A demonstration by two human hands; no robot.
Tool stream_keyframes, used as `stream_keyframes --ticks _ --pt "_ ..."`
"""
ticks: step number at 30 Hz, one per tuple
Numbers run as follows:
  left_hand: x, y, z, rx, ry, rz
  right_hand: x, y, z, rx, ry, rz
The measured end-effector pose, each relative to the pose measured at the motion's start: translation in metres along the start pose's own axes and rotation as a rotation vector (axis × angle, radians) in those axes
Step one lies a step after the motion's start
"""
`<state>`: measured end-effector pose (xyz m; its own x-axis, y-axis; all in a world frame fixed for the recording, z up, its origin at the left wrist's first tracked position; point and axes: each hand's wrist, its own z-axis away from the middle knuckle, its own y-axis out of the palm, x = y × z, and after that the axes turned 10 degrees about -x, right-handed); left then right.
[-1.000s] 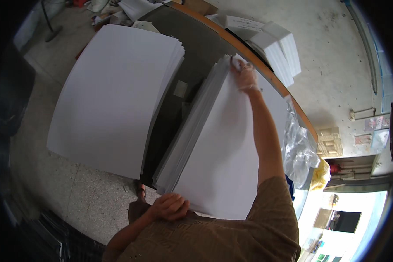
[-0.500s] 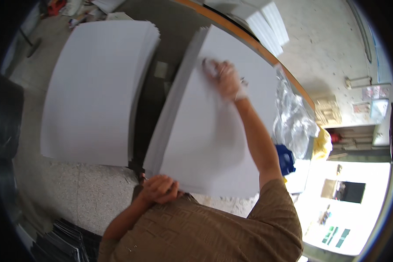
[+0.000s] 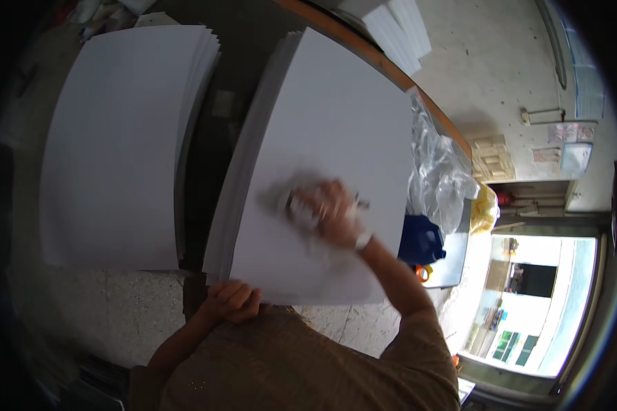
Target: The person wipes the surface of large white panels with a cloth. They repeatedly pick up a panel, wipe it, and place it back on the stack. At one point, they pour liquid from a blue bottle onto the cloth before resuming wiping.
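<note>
A tall stack of large white sheets (image 3: pixel 336 116) lies on the table before me. My right hand (image 3: pixel 330 209), smeared by motion, is low over its top sheet, curled around a whitish thing with a dark rim at its left end. Blur hides what that thing is. Around my right wrist runs a white band (image 3: pixel 364 240). At the near left corner of this stack, my left hand (image 3: pixel 234 301) is closed, its fingers curled at the edge. Whatever may be inside those fingers is hidden. To the left stands a second stack of white sheets (image 3: pixel 116 151), untouched by either hand.
A dark gap (image 3: pixel 209 154) separates the stacks. Crumpled clear plastic (image 3: pixel 435 178), a blue jug (image 3: pixel 421 240) and an orange tape roll (image 3: pixel 424 273) sit along the right side. Beyond the table's wooden edge (image 3: pixel 391 68) are white blocks (image 3: pixel 397 34). A yellow bag (image 3: pixel 485 209) lies farther right.
My right hand has swept from the far part of the top sheet toward me and slightly left. My left hand stays closed at the near corner. The whole view has shifted a little.
</note>
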<state>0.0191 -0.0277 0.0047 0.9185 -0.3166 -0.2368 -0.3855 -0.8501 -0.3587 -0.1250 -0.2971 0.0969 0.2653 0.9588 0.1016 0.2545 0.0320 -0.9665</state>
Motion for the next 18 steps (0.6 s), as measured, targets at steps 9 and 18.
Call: stream_keyframes --ticks 9,18 --pt "-0.011 -0.008 0.008 0.087 -0.044 -0.092 -0.298 0.015 -0.198 -0.150 0.611 0.254" --pt "-0.006 0.000 -0.002 -0.005 -0.036 -0.120 -0.134 -0.007 -0.079 -0.108 0.429 0.119"
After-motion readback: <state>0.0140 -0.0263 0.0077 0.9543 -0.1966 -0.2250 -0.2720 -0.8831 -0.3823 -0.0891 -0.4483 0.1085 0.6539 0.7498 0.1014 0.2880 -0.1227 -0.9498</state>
